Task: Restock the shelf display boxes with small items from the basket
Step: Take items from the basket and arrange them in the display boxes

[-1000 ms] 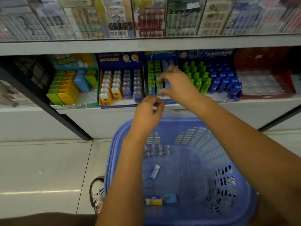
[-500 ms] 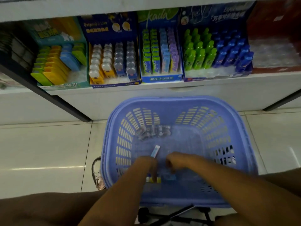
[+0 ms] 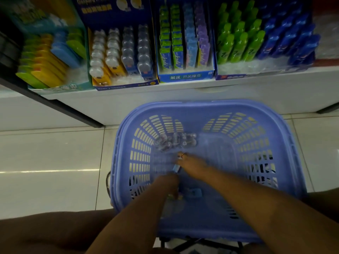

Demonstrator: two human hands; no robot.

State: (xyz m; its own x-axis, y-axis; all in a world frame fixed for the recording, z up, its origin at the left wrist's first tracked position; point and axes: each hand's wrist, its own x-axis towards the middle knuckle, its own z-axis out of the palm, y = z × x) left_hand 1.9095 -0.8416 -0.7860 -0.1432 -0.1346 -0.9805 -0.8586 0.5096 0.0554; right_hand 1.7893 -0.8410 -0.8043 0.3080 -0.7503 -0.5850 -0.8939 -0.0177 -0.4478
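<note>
One blue item (image 3: 176, 168) lies in the basket (image 3: 201, 107), beside right hand (image 3: 192, 165) fingers (image 3: 180, 158).

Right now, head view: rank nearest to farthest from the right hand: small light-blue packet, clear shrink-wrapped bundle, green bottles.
1. Small light-blue packet, at the fingertips of the right hand, in the lilac plastic basket.
2. Clear shrink-wrapped bundle, just beyond, by the basket's far wall.
3. Green bottles, on the white shelf, right of centre.

Blue slotted basket (image 3: 207, 110) is sitting below the display boxes (image 3: 186, 76), w/ a clear-wrapped pack (image 3: 174, 142) lying at its back, small blue item (image 3: 195, 193) nr front.
</note>
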